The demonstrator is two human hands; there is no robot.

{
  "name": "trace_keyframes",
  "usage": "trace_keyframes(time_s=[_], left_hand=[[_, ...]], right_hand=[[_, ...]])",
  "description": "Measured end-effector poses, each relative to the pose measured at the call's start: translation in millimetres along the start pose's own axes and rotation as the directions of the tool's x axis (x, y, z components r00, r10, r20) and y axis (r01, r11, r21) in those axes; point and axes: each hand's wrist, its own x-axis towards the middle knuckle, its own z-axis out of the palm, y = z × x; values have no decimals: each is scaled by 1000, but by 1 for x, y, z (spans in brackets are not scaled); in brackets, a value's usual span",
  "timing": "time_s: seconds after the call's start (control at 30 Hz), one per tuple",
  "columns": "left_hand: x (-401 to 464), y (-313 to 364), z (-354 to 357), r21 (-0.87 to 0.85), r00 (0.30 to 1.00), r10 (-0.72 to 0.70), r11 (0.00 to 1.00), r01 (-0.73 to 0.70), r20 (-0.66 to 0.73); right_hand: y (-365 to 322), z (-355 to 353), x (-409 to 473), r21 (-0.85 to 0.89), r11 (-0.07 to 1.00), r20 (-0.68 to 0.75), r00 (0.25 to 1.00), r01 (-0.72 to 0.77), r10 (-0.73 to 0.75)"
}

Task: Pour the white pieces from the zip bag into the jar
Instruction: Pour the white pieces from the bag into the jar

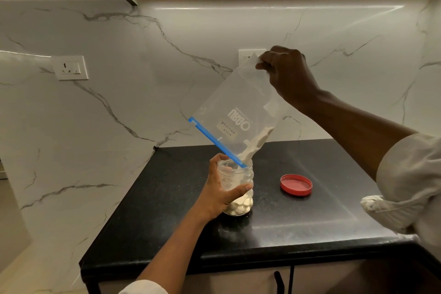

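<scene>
Clear zip bag with a blue zipper strip along its mouth, turned upside down and tilted, printed logo and a handwritten label reading inverted. White pieces gathered in a narrow stream along the lower edge of the bag, running down toward the mouth. Clear ribbed jar, open at the top, standing on the black tabletop, a layer of white pieces already at its bottom.

Right hand raised high, pinching the upper corner of the bag between thumb and fingertips, bag hanging below and to the left of that hand. Left hand wrapped round the jar, thumb across its front, fingers behind; bag mouth resting just at the jar rim, directly above that hand.

Red lid lying flat on the tabletop, to the right of the left hand, apart from the jar. Marble wall behind both hands, with a wall socket well off to the left of the left hand. Front edge of the tabletop below the left forearm; bare black surface right of the lid and behind the jar.
</scene>
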Motion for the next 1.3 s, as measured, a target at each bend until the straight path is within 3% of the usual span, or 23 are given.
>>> trace_keyframes(time_s=[0.1,0.23,0.37,0.8,0.9,1.3], left_hand=[[0,1,0,-12,1000,-6,1000,6,5],[0,1,0,-15,1000,3,1000,-3,7],[0,2,0,-22,1000,-7,1000,8,8],[0,-1,1,-41,999,31,999,-31,9],[0,0,0,-33,999,36,999,-36,19],[1,-3,-1,-40,999,30,999,-30,14]], right_hand=[[1,-1,2,25,999,-50,998,-26,27],[-2,3,-2,6,1000,17,1000,15,-15],[-1,0,2,33,999,-48,999,-2,3],[-1,-8,8,-40,998,-4,999,48,-48],[1,-7,10,-23,999,-46,998,36,-37],[-6,-1,6,-12,998,4,998,66,-66]])
